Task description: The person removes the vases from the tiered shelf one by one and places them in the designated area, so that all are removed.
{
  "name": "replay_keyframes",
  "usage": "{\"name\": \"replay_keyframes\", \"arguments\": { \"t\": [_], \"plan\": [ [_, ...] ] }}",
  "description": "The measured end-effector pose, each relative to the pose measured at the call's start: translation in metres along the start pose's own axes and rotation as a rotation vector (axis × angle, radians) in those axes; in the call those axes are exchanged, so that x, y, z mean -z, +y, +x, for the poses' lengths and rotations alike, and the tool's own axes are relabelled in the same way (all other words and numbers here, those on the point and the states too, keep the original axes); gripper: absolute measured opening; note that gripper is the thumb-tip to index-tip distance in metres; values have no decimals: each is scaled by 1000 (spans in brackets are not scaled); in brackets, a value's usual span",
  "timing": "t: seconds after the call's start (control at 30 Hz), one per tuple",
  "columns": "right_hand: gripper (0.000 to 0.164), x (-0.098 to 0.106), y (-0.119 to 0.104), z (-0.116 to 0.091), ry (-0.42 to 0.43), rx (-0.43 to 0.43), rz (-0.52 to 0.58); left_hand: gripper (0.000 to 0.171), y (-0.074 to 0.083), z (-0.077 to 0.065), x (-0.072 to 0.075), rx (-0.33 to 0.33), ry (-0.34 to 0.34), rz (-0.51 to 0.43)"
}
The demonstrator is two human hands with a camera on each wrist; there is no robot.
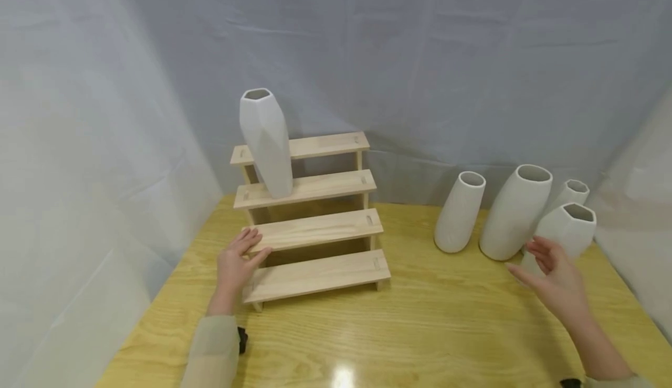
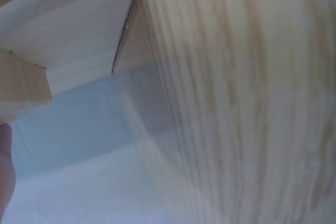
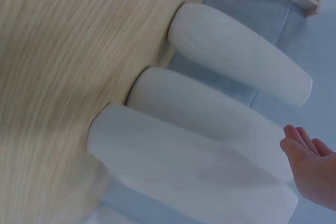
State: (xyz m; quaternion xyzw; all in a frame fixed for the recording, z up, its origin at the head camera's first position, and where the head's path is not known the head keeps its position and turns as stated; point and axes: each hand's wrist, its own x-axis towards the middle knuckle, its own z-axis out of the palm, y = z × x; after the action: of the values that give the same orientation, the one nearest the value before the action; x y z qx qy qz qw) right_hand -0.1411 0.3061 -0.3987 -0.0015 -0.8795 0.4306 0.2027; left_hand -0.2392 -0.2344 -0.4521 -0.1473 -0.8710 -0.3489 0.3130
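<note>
My left hand (image 1: 236, 262) touches the left end of a four-step wooden stand (image 1: 315, 229), its fingers on the second step from the bottom and its thumb by that step's front edge. In the left wrist view, only part of the hand (image 2: 5, 169) shows beside the stand's wood (image 2: 23, 85). My right hand (image 1: 559, 283) holds nothing, thumb and fingers spread apart in front of a white faceted vase (image 1: 569, 230). The right wrist view has this hand (image 3: 312, 169) near the tops of the standing vases, with the faceted vase (image 3: 194, 166) nearest.
Another tall faceted vase (image 1: 268, 143) stands on the stand's upper left. Right of the stand are a slim vase (image 1: 459, 216), a wider round-mouthed vase (image 1: 517, 216) and a partly hidden vase (image 1: 574, 188). Behind the wooden table (image 1: 420, 329) hangs a pale cloth (image 1: 420, 73).
</note>
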Motion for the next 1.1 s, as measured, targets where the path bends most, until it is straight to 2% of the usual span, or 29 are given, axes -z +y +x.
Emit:
{"name": "replay_keyframes", "arguments": {
  "t": [0.43, 0.77, 1.1],
  "plan": [
    [71, -31, -37, 18, -123, 70, 64, 38, 2, 0, -2, -11, 6, 3],
    [69, -59, -61, 40, -150, 136, 124, 39, 2, 1, -2, 29, -4, -13],
    [65, -88, -85, 58, -176, 169, 189, 39, 1, 0, 0, 41, -19, -8]
  ]
}}
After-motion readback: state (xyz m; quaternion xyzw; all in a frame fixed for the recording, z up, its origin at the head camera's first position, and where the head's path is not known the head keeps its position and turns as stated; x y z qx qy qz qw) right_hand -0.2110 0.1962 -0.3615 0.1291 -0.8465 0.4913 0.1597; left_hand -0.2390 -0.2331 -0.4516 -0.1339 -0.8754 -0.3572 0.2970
